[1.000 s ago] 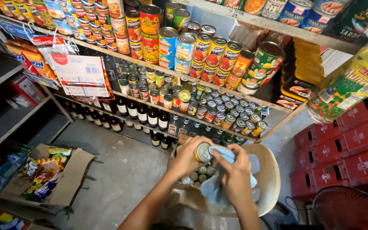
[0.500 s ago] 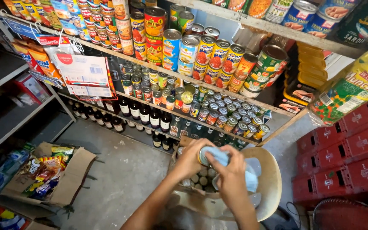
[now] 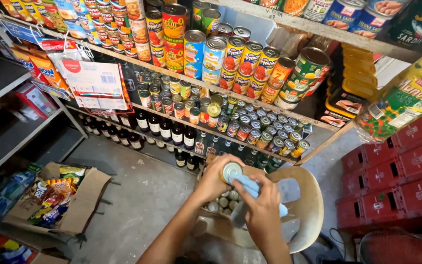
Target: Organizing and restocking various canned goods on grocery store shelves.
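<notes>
My left hand (image 3: 214,179) grips a small tin can (image 3: 231,171) with its silver lid facing up. A light blue cloth (image 3: 251,188) lies against the can's right side, pressed there by my right hand (image 3: 262,211). Both hands hover over a beige plastic chair (image 3: 309,205). On the chair's seat, under my hands, sit several more small cans (image 3: 224,201).
Wooden shelves (image 3: 250,100) ahead carry rows of tins, with dark bottles (image 3: 164,132) on the lowest level. Red crates (image 3: 401,176) are stacked at right. An open cardboard box (image 3: 74,205) of snack packets lies on the concrete floor at left.
The view has shifted slightly. My right hand has slid the cloth down from the can's top to its side, so the lid now shows.
</notes>
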